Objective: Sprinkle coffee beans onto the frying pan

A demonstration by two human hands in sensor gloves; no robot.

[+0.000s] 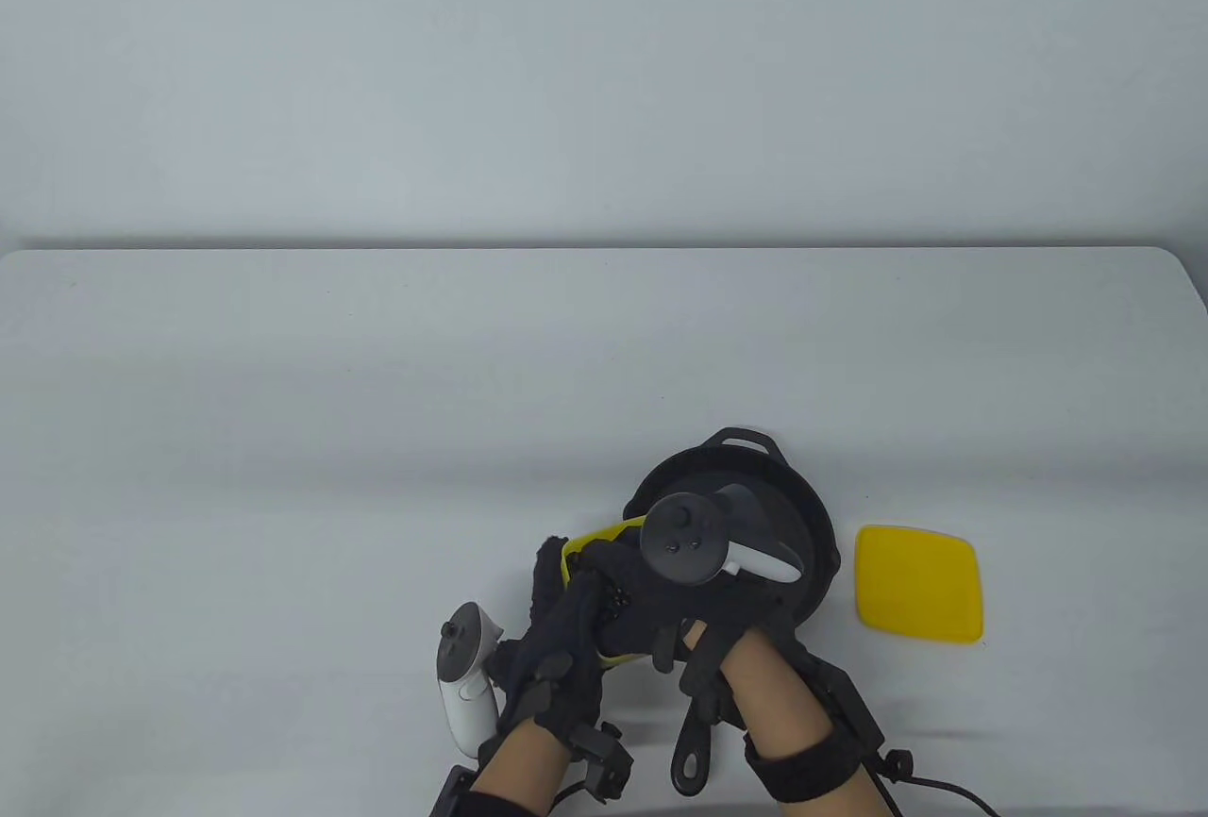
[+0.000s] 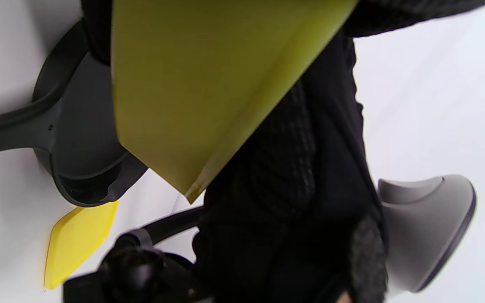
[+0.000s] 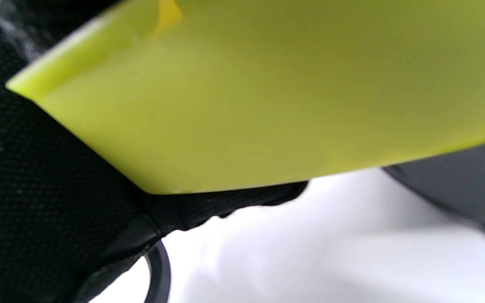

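Observation:
A black frying pan (image 1: 812,562) sits near the table's front, its handle (image 1: 692,756) pointing toward me. My left hand (image 1: 564,605) grips a yellow container (image 1: 604,536) and holds it tilted just left of the pan. My right hand (image 1: 618,592) reaches over the container's opening and hides most of it; a few dark beans (image 1: 615,605) show under its fingers. The left wrist view shows the container's underside (image 2: 209,84) raised beside the pan (image 2: 78,139). The right wrist view shows the container's yellow wall (image 3: 267,97) up close, against a black glove (image 3: 36,189).
A yellow lid (image 1: 917,583) lies flat on the white table (image 1: 377,440) to the right of the pan; it also shows in the left wrist view (image 2: 78,240). A cable (image 1: 944,789) trails off my right wrist at the front edge.

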